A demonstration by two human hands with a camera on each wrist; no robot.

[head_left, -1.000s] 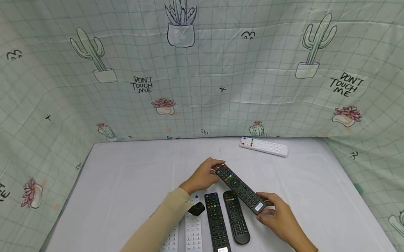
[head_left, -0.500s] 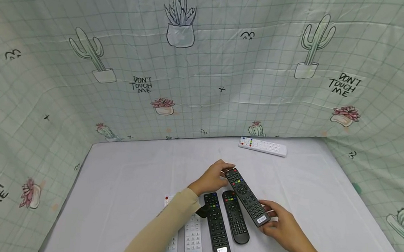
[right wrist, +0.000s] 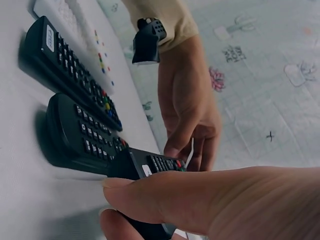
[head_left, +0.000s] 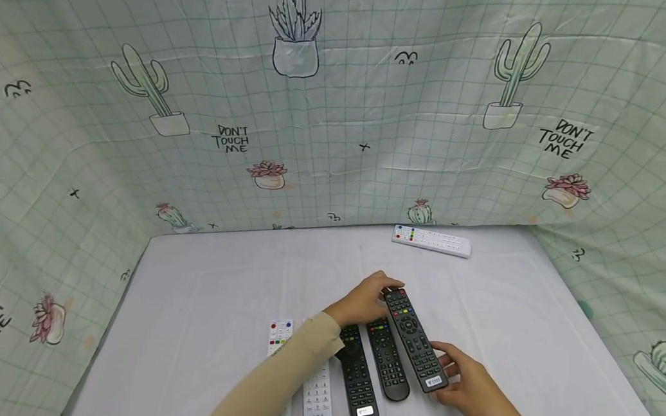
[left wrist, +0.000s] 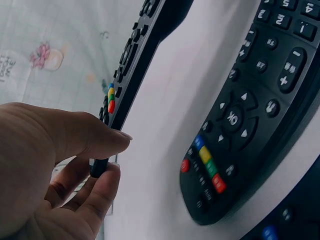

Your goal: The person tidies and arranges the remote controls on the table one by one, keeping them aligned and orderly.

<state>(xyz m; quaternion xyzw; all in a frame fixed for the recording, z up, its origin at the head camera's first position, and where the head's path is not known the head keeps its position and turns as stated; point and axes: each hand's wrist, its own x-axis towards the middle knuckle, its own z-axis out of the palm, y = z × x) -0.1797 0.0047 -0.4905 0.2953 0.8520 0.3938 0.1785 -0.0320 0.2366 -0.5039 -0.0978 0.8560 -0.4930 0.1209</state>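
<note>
Both hands hold one black remote control [head_left: 414, 342] with a white label at its near end. My left hand [head_left: 364, 300] pinches its far end between thumb and fingers; the left wrist view shows this end off the table. At the near end, my right hand [head_left: 467, 384] grips with thumb and fingers. Just left of it lies a round-ended black remote [head_left: 390, 361], then another black remote [head_left: 360, 385] with a white label. Two white remotes, a nearer one [head_left: 318, 400] and a leftmost one [head_left: 280, 332], are partly hidden by the left sleeve.
Farther back, a white remote [head_left: 432, 241] lies crosswise near the curtain [head_left: 328, 117]. That patterned curtain hangs behind and at both sides of the white-covered table [head_left: 205, 289]. A black wrist camera [right wrist: 147, 42] sits on the left sleeve.
Both hands have moved right and nearer with the held black remote. It has turned from a slanted pose to lie nearly alongside the row. The remotes on the table stay put.
</note>
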